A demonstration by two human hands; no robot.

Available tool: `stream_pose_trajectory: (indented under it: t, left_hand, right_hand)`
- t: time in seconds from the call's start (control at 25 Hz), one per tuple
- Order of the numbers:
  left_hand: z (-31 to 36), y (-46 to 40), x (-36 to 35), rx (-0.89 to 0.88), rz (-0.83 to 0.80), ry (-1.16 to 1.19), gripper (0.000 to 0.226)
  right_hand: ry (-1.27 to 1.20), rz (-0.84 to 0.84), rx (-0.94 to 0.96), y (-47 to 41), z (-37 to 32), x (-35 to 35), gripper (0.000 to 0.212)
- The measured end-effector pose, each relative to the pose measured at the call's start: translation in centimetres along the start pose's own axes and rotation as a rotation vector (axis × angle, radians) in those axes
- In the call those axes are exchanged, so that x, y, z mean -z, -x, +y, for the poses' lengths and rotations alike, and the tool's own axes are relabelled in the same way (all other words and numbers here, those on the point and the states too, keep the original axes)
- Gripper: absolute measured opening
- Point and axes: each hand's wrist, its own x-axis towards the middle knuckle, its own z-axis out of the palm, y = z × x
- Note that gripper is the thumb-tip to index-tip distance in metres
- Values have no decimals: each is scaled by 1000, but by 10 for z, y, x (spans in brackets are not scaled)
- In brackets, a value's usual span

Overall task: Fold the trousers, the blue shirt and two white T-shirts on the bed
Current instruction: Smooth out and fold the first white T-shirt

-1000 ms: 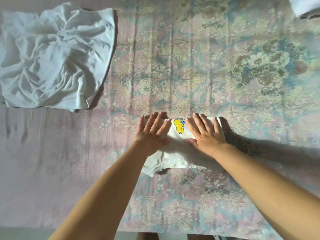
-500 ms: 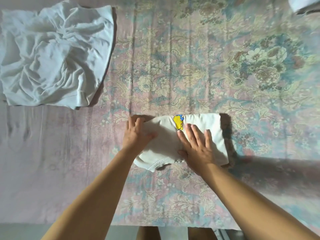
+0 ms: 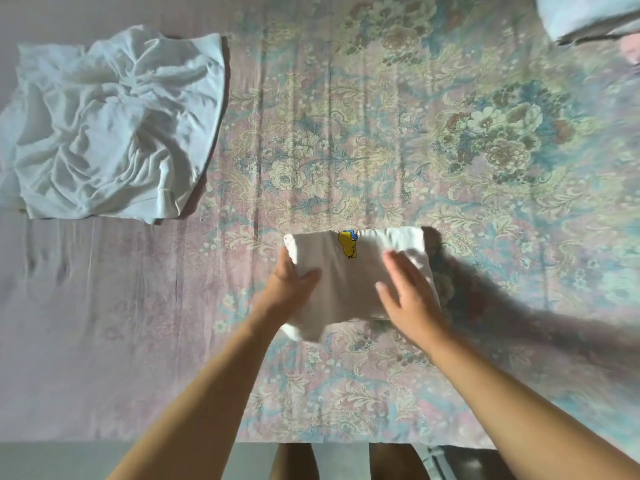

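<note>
Since the earlier frames, both hands are no longer pressing flat side by side on the folded T-shirt (image 3: pixel 349 282); the left hand has shifted to its left edge and the right hand has slid toward its right side, and the whole bundle is sitting a little closer to the person.

Largest first: the bed (image 3: pixel 415 133) is filling nearly the whole view, covered by a thin, faded floral sheet in pink, cream and blue, lying fairly smooth with long pressed creases. At the upper left a second white T-shirt (image 3: pixel 110 126) is lying in a loose, heavily wrinkled heap of soft jersey, well apart from the hands and not yet folded. At the top right corner a pale folded bundle (image 3: pixel 581 15) is partly cut off by the frame; what garment it is cannot be told.

Near the bed's front edge, the folded T-shirt is forming a compact, thick, roughly rectangular pad of soft white knit, with a small yellow and blue print (image 3: pixel 347 244) showing at its far fold and a rounded flap hanging toward the person.

Left hand (image 3: pixel 294 282) is gripping the pad's left edge, thumb on top, fingers tucked beneath. Right hand (image 3: pixel 405 289) is spread, fingers straight and blurred, resting on or just above the right side.

Judging by this, one T-shirt is nearly finished and one is waiting. No trousers or blue shirt can be made out in view.
</note>
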Motion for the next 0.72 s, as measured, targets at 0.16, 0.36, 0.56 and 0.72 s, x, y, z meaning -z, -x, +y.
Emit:
stream_pose_trajectory:
  t: [0.16, 0.36, 0.56, 0.72]
  left_hand:
    - [55, 11, -61, -247, -43, -72, 48]
    - [58, 22, -120, -381, -298, -294, 30]
    - [20, 1, -102, -700, 226, -793, 52]
    - [12, -22, -104, -638, 5, -1110, 60]
  right_hand:
    - [-590, 9, -609, -17, -7, 69, 37]
    - [-481, -191, -736, -30, 3, 77, 36]
    - [-75, -45, -801, -14, 8, 54, 23]
    - [304, 178, -264, -7, 10, 28, 48]
